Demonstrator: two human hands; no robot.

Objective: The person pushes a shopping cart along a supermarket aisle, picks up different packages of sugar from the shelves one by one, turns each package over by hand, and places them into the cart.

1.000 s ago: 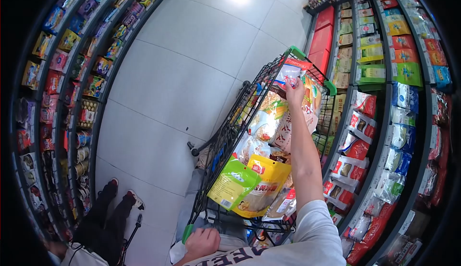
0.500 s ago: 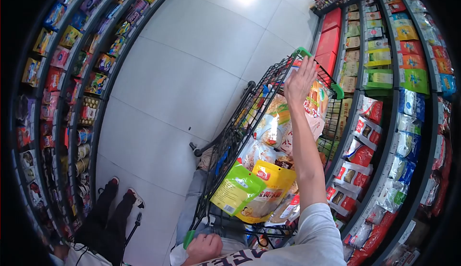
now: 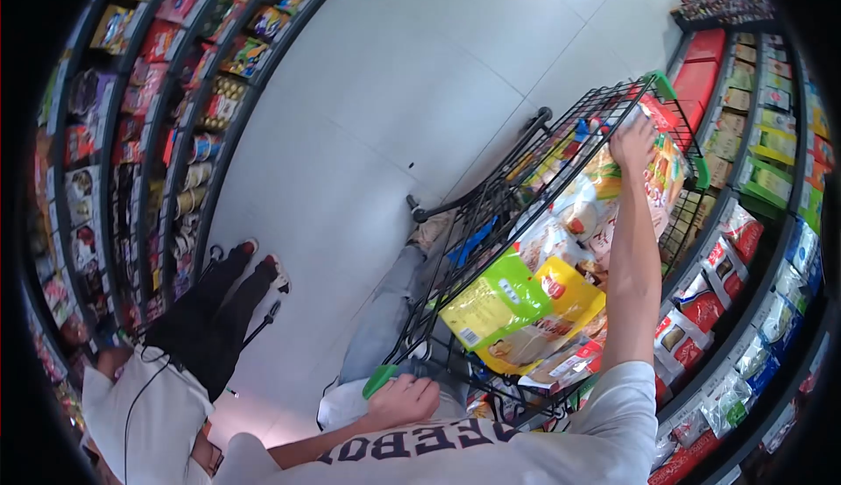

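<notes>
My left hand (image 3: 403, 402) is closed around the handle of a black wire shopping cart (image 3: 491, 248), beside the handle's green end cap (image 3: 379, 382). My right arm stretches over the cart. My right hand (image 3: 632, 141) rests on bagged food at the far end, fingers apart and slightly bent, the tips partly hidden among packages. A red package (image 3: 659, 114) lies just beyond it. Nearer me in the basket are a green-yellow pouch (image 3: 495, 299) and a yellow pouch (image 3: 565, 297), with clear and printed bags (image 3: 561, 231) heaped behind them.
Shelves of packaged snacks (image 3: 158, 38) line the left side. More shelves with bagged goods (image 3: 701, 310) run close along the cart's right. Another person in a white top (image 3: 149, 397) and dark trousers stands at lower left. Grey tiled floor (image 3: 377, 99) lies between.
The view has shifted, so cart and shelves sit further right and more of the other person shows. My right hand's fingers, stretched flat before, are now bent down among the packages.
</notes>
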